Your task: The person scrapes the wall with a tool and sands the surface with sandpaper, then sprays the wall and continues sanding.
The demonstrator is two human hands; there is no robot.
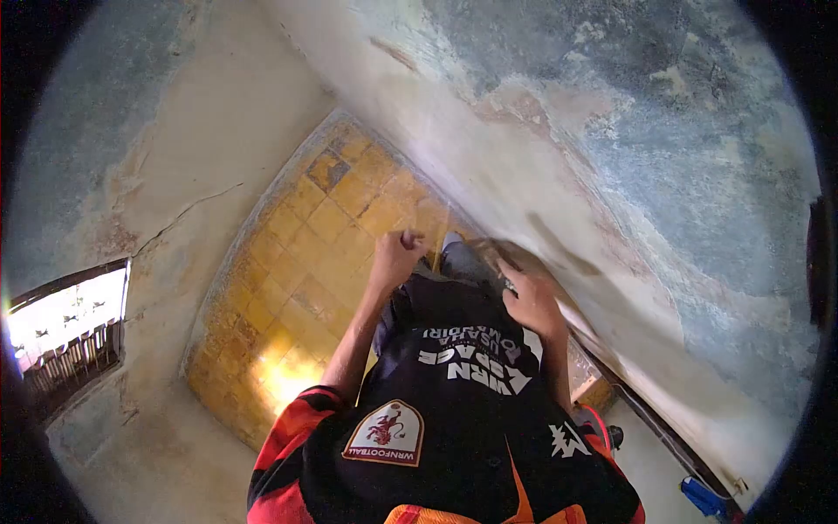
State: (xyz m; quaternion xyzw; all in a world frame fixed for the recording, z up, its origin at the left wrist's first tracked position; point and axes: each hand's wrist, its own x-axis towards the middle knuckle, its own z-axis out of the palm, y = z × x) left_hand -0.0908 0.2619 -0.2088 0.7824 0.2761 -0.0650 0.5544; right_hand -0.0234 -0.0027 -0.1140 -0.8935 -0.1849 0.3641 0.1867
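Note:
My left hand (397, 259) is closed in a fist in front of my waist, over the tiled floor. What its fingers hold, if anything, is hidden. To the right, near the wall, my right hand (530, 299) has its fingers bent together and partly blurred, with a small shiny spot by them. Between the two hands is a faint see-through shape, too indistinct to name. Below them show my dark trousers (467, 264) and the tip of a light shoe (451, 238).
Yellow floor tiles (301, 236) end in a corner between two peeling walls (611, 175). A bright window opening (70, 327) is at the left. A dark strip (663, 428) runs along the right wall's foot, and a blue object (701, 498) lies at lower right.

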